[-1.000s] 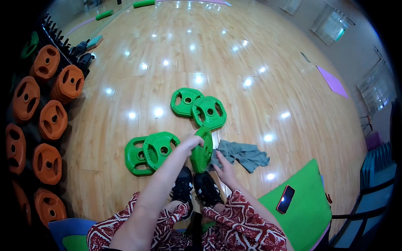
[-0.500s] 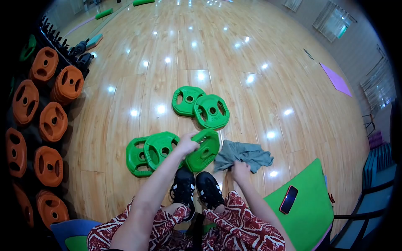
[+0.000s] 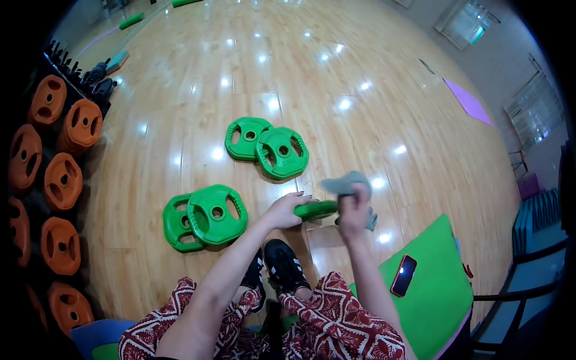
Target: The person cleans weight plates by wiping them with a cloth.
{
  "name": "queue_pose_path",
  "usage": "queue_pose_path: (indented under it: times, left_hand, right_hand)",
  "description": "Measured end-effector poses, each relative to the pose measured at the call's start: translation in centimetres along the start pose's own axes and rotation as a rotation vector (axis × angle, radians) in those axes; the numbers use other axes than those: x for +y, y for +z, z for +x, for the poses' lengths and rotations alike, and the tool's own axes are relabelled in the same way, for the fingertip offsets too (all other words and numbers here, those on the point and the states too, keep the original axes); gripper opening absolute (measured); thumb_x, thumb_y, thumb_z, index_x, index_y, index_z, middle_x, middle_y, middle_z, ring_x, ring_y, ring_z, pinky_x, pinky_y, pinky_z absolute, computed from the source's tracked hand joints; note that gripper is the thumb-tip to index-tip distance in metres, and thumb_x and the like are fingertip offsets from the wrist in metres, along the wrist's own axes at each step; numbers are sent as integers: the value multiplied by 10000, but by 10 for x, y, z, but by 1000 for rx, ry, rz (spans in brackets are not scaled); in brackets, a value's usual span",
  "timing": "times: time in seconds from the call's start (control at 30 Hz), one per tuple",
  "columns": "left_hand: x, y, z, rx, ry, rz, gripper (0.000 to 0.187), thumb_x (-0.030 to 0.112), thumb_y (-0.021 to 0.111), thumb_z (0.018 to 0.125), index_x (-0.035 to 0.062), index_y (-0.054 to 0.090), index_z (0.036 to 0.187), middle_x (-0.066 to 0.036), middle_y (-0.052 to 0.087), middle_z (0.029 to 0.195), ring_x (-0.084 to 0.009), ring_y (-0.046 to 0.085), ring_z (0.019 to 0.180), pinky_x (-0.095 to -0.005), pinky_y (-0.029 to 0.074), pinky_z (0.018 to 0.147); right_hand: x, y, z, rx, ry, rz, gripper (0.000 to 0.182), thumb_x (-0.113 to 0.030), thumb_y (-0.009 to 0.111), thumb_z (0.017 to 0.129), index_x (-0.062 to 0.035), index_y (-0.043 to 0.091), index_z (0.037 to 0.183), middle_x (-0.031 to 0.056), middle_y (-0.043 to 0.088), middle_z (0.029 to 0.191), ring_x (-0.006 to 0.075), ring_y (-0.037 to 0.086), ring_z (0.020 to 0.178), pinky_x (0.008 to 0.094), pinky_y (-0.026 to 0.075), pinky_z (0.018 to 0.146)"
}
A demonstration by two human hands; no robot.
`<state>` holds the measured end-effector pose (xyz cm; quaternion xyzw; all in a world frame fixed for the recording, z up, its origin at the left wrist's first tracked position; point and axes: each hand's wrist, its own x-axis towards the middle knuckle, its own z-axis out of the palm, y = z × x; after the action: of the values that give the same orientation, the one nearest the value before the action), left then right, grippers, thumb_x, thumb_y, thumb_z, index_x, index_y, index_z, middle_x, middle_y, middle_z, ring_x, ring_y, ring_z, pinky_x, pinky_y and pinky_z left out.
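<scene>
My left hand (image 3: 287,210) grips the side of a green weight plate (image 3: 317,210), which is turned nearly edge-on above the floor. In my right hand (image 3: 354,211) is a bunched grey-green cloth (image 3: 350,182), lifted close to the plate's right end and blurred by motion. Two green weight plates (image 3: 217,214) lie overlapped on the floor left of my left hand. Farther off, another overlapping pair of green weight plates (image 3: 283,152) lies on the floor. Part of the held plate's far end is hidden behind my right hand and the cloth.
Orange weight plates (image 3: 60,246) hang on a rack at the left, with dumbbells (image 3: 99,75) beyond. A phone (image 3: 404,276) rests on a green mat (image 3: 435,264) at my right. My shoes (image 3: 285,264) are just below the held plate. A purple mat (image 3: 468,102) lies far right.
My left hand has moved right and tipped the green plate from flat-facing to nearly edge-on. My right hand has raised the cloth off the floor to the plate. The view has shifted slightly.
</scene>
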<state>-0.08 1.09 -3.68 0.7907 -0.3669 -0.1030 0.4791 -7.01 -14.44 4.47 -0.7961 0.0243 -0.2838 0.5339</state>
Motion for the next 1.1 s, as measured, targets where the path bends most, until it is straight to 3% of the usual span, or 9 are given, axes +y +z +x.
queue_pose_path:
  times: [0.07, 0.1, 0.13, 0.2, 0.47, 0.53, 0.8, 0.97, 1.1]
  left_hand:
    - [6, -1, 0, -273, -275, -38, 464, 88, 585, 591, 68, 556, 1053, -162, 551, 1070, -290, 495, 1039, -334, 388, 895]
    - [5, 6, -2, 41, 140, 89, 435, 119, 611, 578, 48, 559, 1004, -168, 568, 1011, -295, 532, 959, -338, 420, 843]
    - [-1, 9, -3, 39, 142, 89, 435, 119, 611, 578, 48, 559, 1004, -168, 568, 1011, -295, 532, 959, -338, 420, 843]
    - [0, 2, -5, -227, -223, 63, 426, 142, 626, 566, 28, 564, 971, -174, 587, 925, -300, 560, 871, -337, 445, 781]
    - [-3, -15, -8, -226, -210, 45, 497, 123, 625, 527, 79, 585, 1021, -163, 616, 850, -278, 592, 776, -324, 465, 717]
    - [-12, -16, -12, -172, -163, 23, 532, 122, 630, 525, 92, 575, 1054, -160, 614, 881, -276, 592, 789, -322, 464, 731]
    - [-30, -34, -23, -213, -480, -174, 522, 19, 605, 531, 82, 583, 1048, -103, 619, 857, -171, 581, 761, -293, 466, 675]
    - [-41, -32, -29, -127, -439, -194, 479, 7, 590, 534, 73, 597, 1009, -90, 617, 837, -170, 577, 741, -290, 458, 669]
    - [-34, -24, -29, -87, -319, -110, 519, 88, 578, 524, 135, 588, 1041, -123, 625, 792, -220, 607, 664, -320, 481, 622]
  right_hand:
    - [-4, 12, -3, -449, -198, -357, 210, -104, 543, 724, -42, 525, 923, 111, 530, 865, 271, 474, 902, 346, 384, 793]
    - [0, 23, -7, -568, -317, -553, 244, -204, 548, 720, -56, 548, 914, 132, 539, 947, 301, 450, 969, 367, 361, 828]
    - [3, 24, -10, -577, -298, -637, 286, -276, 529, 742, -62, 556, 929, 139, 562, 935, 288, 496, 937, 356, 377, 813]
    - [6, 22, -4, -596, 106, -339, 320, -308, 523, 758, -69, 562, 967, 150, 590, 877, 301, 547, 850, 367, 403, 776]
    - [56, 14, 35, -1157, 289, -471, 433, -174, 714, 650, -93, 565, 1049, 82, 592, 946, 210, 549, 843, 287, 431, 724]
    - [68, 15, 39, -1215, 556, -341, 585, -450, 642, 665, -11, 577, 1046, 96, 620, 894, 167, 563, 819, 292, 425, 771]
    - [14, 42, 29, -940, 391, -356, 388, -341, 677, 657, 26, 599, 756, 65, 525, 571, 112, 536, 582, 271, 404, 510]
    - [4, 50, 15, -758, 318, -509, 421, -410, 695, 592, -23, 629, 745, 133, 586, 662, 233, 580, 626, 328, 443, 591]
    - [17, 34, 16, -846, 422, -186, 350, -221, 694, 656, 15, 588, 892, 71, 558, 689, 99, 541, 657, 256, 419, 539]
